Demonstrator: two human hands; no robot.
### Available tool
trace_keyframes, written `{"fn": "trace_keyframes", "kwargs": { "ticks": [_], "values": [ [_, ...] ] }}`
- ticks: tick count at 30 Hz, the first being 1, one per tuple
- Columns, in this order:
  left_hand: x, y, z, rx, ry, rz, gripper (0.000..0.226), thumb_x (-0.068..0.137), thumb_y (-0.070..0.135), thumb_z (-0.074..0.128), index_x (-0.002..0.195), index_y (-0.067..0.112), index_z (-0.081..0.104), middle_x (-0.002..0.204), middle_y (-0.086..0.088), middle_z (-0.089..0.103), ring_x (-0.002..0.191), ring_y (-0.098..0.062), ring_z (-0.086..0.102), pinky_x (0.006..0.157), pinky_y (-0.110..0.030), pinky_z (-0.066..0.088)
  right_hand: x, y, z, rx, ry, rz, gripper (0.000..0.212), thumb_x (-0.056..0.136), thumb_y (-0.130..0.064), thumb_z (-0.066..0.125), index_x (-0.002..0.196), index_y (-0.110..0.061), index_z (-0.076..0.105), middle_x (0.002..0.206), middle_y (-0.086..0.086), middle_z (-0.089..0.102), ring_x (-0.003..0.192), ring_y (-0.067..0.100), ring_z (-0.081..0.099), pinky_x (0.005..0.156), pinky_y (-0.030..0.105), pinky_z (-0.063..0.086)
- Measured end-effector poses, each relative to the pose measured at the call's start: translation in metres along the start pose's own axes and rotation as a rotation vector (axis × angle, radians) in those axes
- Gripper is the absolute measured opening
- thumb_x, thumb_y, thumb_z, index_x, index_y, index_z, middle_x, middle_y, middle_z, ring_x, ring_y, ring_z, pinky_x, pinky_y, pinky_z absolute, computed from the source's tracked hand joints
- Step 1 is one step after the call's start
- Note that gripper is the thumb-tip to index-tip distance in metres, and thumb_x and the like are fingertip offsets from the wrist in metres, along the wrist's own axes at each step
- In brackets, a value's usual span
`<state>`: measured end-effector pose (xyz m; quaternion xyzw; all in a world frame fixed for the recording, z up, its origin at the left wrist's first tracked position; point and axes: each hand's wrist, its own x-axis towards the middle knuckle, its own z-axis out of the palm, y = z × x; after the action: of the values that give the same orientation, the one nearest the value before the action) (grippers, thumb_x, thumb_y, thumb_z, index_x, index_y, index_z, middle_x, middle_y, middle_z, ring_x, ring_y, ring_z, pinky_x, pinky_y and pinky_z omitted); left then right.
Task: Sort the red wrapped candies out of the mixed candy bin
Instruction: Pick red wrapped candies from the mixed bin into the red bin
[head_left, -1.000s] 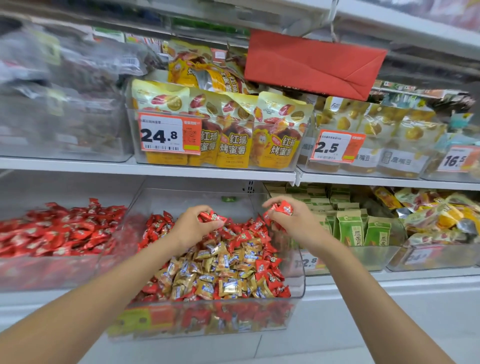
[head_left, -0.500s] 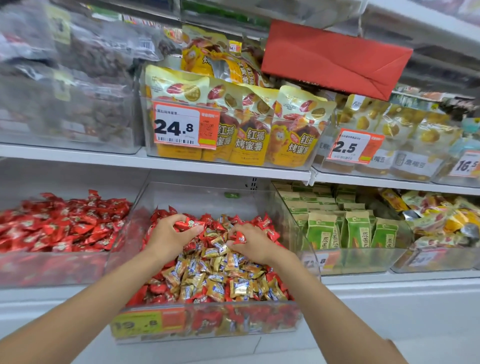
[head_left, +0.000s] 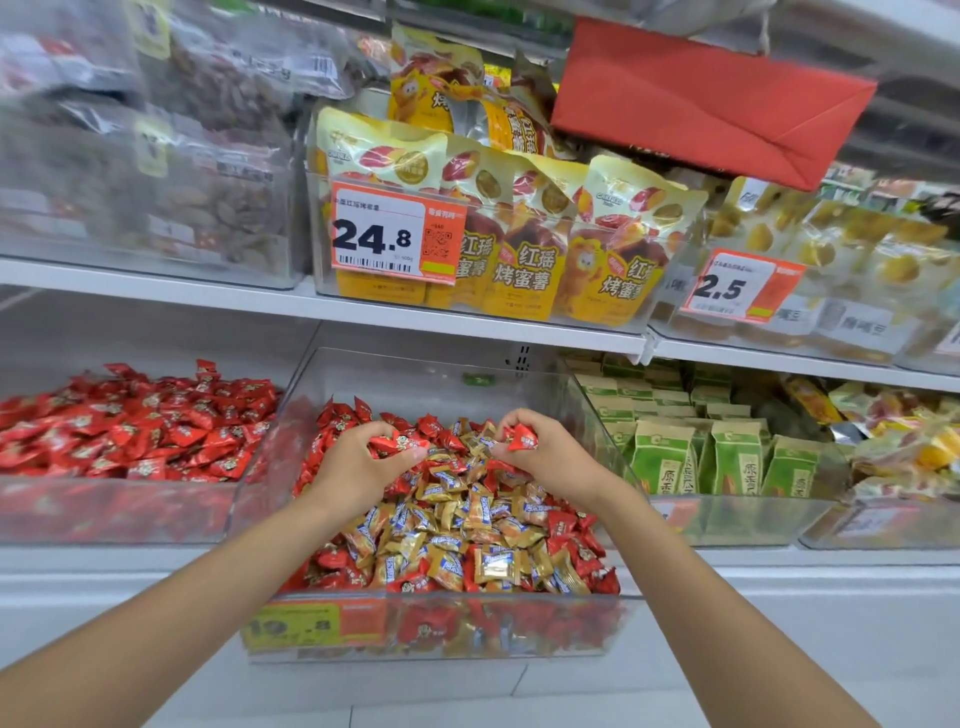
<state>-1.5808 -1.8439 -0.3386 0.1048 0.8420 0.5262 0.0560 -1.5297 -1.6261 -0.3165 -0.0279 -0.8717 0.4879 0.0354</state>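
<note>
A clear mixed candy bin (head_left: 436, 631) on the lower shelf holds gold wrapped candies (head_left: 467, 525) in its middle and red wrapped candies (head_left: 576, 540) around its edges and back. My left hand (head_left: 358, 462) is over the bin's back left and grips a bunch of red wrapped candies (head_left: 397, 444). My right hand (head_left: 550, 452) is over the back right and pinches a single red wrapped candy (head_left: 522, 437) between thumb and fingers. To the left stands a bin of only red candies (head_left: 140, 426).
To the right of the mixed bin is a clear bin of green packets (head_left: 727, 462). The shelf above (head_left: 467, 314) carries yellow snack bags behind a 24.8 price tag (head_left: 395, 239). A red folded paper (head_left: 711, 98) hangs at the top right.
My right hand dipped into the pile and has risen again pinching one red candy. My left hand stayed over the back left, still gripping red candies. The view moved closer.
</note>
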Motion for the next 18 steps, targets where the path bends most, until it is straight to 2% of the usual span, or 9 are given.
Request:
{"fn": "trace_keyframes", "kwargs": {
  "ticks": [3,7,11,15,18],
  "values": [
    [-0.005,0.000,-0.005,-0.025,0.015,-0.012,0.056,0.079,0.042,0.072,0.124,0.013,0.056,0.134,-0.009,0.053,0.115,-0.038,0.056,0.097,-0.050,0.047,-0.008,-0.007,-0.001,0.032,0.041,0.019,0.010,0.093,-0.017,0.061,0.092,-0.011,0.054,0.083,0.005,0.055,0.062,0.021,0.041,0.051,0.025,0.036],
    [-0.010,0.001,-0.008,-0.041,0.041,-0.021,0.056,0.081,0.037,0.072,0.126,0.010,0.055,0.130,-0.018,0.056,0.116,-0.042,0.055,0.097,-0.048,0.044,-0.012,-0.010,-0.005,0.138,0.070,0.023,0.011,0.092,-0.023,0.063,0.090,-0.015,0.055,0.076,0.007,0.058,0.062,0.019,0.051,0.054,0.026,0.041],
    [-0.014,0.000,-0.009,-0.034,0.013,-0.019,0.053,0.081,0.037,0.072,0.124,0.010,0.055,0.122,-0.029,0.058,0.098,-0.042,0.061,0.087,-0.043,0.049,-0.015,-0.009,-0.006,0.056,0.075,0.001,0.005,0.094,-0.024,0.060,0.096,-0.019,0.060,0.078,0.002,0.058,0.065,0.022,0.047,0.058,0.034,0.040],
    [-0.014,-0.003,-0.009,-0.037,0.006,-0.027,0.057,0.080,0.040,0.071,0.126,0.011,0.054,0.127,-0.021,0.058,0.114,-0.044,0.055,0.094,-0.047,0.047,-0.015,-0.012,0.000,0.152,0.067,0.018,0.010,0.096,-0.020,0.057,0.099,-0.011,0.061,0.077,0.004,0.055,0.058,0.009,0.048,0.051,0.019,0.039],
    [-0.013,-0.001,-0.008,-0.053,0.022,0.011,0.049,0.081,0.037,0.071,0.120,0.011,0.057,0.124,-0.014,0.059,0.110,-0.043,0.057,0.092,-0.046,0.047,-0.011,-0.016,0.004,0.189,0.044,0.012,0.012,0.096,-0.017,0.057,0.095,-0.006,0.059,0.071,0.005,0.052,0.050,0.005,0.046,0.048,0.018,0.038]
  ]
}}
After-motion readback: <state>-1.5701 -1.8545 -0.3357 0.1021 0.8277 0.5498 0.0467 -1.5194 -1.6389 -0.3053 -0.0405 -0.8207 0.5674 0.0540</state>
